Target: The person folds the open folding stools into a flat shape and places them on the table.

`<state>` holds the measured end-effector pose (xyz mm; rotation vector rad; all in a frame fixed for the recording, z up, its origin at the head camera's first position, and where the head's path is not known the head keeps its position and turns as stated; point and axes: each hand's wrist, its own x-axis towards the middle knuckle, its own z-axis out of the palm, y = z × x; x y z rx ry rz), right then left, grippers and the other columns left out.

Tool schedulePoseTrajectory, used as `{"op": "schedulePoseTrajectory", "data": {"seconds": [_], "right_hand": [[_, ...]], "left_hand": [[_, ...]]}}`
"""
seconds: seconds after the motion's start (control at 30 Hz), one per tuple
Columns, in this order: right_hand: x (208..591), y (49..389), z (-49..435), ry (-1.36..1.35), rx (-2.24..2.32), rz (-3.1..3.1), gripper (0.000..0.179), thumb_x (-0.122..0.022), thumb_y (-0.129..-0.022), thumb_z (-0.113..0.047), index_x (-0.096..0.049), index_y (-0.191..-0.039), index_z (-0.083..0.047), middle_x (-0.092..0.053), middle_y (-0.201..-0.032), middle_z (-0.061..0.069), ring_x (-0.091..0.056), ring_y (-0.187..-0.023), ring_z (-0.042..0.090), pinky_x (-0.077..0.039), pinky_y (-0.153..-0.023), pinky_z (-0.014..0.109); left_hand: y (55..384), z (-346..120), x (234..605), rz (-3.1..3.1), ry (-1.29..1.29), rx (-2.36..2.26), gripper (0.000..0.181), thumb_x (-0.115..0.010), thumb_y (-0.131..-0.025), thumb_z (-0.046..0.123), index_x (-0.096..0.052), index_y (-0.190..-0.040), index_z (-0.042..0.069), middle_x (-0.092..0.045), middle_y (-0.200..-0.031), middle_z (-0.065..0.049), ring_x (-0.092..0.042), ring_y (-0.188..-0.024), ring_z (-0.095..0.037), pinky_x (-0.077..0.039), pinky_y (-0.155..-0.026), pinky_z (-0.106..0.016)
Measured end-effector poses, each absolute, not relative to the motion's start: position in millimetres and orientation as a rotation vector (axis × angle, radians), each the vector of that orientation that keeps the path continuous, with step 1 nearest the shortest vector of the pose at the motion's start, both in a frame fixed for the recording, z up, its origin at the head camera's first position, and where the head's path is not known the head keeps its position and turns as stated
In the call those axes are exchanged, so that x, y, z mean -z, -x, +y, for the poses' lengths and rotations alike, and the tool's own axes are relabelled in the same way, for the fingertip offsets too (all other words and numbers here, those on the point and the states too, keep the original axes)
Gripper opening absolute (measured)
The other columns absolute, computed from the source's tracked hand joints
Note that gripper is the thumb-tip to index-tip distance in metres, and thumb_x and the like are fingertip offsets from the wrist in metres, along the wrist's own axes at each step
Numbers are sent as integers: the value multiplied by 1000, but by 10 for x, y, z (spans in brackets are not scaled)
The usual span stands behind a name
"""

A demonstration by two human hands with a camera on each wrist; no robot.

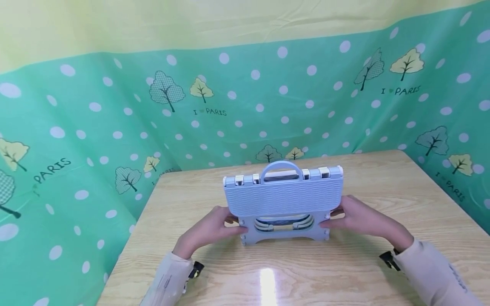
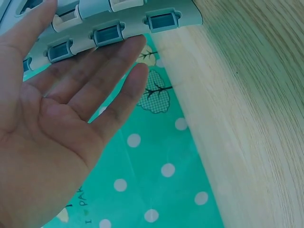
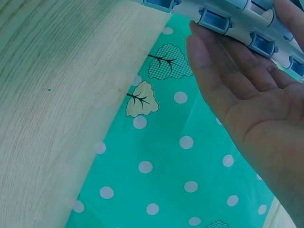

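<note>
A light blue plastic folding stool (image 1: 283, 197) stands on the table in the head view, its woven-textured top panel tilted toward me and a loop handle along the upper edge. Below the panel, the leg panel shows an oval cutout. My left hand (image 1: 218, 227) grips the stool's left side, thumb in front and fingers behind. On the opposite side my right hand (image 1: 354, 216) holds it the same way. In the left wrist view, the fingers (image 2: 95, 76) reach along the hinged edge. The right wrist view shows fingers (image 3: 223, 66) against a similar row of hinge slots.
The stool is on a wooden table (image 1: 183, 191) with light grain. Behind and beside the table hangs a green curtain (image 1: 245, 106) with white dots and printed trees. A bright reflection lies on the table's near part. Both wrists wear black straps.
</note>
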<state>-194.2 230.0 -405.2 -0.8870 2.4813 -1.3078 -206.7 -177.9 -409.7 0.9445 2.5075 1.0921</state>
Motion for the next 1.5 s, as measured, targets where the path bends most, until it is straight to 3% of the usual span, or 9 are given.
{"op": "schedulePoseTrajectory", "data": {"seconds": [0.2, 0.67, 0.8, 0.93, 1.13, 1.3, 1.37, 1.5], "right_hand": [[4064, 1943, 2298, 906, 1331, 2490, 65, -80, -86, -24, -49, -141, -8, -59, -135, 13, -62, -111, 14, -58, -85, 35], [4048, 1931, 2277, 875, 1337, 2484, 66, -81, -84, -22, -49, -141, -10, -58, -136, 12, -61, -114, 18, -58, -85, 33], [4041, 1928, 2284, 882, 1364, 2448, 62, -77, -89, -22, -47, -142, -9, -59, -134, 13, -63, -110, 16, -58, -84, 33], [4041, 1924, 2291, 889, 1400, 2420, 57, -69, -96, -21, -43, -144, -6, -60, -131, 15, -66, -106, 17, -58, -82, 32], [4057, 1916, 2273, 897, 1438, 2498, 45, -61, -100, -16, -46, -139, 0, -66, -118, 13, -68, -100, 14, -59, -80, 32], [4109, 1919, 2241, 865, 1416, 2461, 19, -58, -102, -16, -52, -105, 1, -64, -84, 5, -66, -77, 13, -58, -64, 33], [4137, 1926, 2234, 836, 1389, 2424, 22, -57, -103, -19, -48, -95, -1, -62, -76, 3, -64, -70, 16, -56, -60, 34], [4220, 1945, 2244, 817, 1331, 2373, 24, -54, -104, -20, -45, -91, -2, -62, -74, 1, -65, -68, 21, -56, -58, 35]], "left_hand": [[2062, -1765, 4086, 2505, -942, -1098, 47, -74, -91, 35, -60, -133, 22, -68, -123, 6, -67, -103, -11, -56, -91, -34], [2036, -1748, 4084, 2529, -925, -1082, 35, -73, -92, 31, -66, -124, 18, -72, -111, 7, -69, -94, -7, -56, -84, -25], [2028, -1736, 4081, 2529, -934, -1074, 34, -71, -94, 29, -64, -125, 16, -71, -111, 5, -68, -93, -8, -56, -83, -26], [2008, -1727, 4084, 2552, -950, -1048, 36, -66, -98, 30, -59, -130, 15, -71, -111, 2, -68, -93, -9, -56, -83, -26], [1987, -1727, 4106, 2568, -955, -1047, 53, -58, -102, 34, -40, -147, 13, -71, -112, -1, -68, -95, -9, -56, -83, -25], [1998, -1721, 4148, 2557, -921, -1007, 34, -56, -103, 33, -54, -126, 7, -71, -97, 0, -65, -83, -4, -56, -71, -23], [2013, -1716, 4184, 2560, -908, -969, 28, -57, -102, 33, -57, -114, 8, -70, -88, 2, -61, -74, -3, -53, -63, -23], [2035, -1685, 4263, 2524, -861, -926, 25, -60, -101, 34, -58, -101, 9, -66, -76, 7, -55, -62, -5, -46, -54, -23]]}}
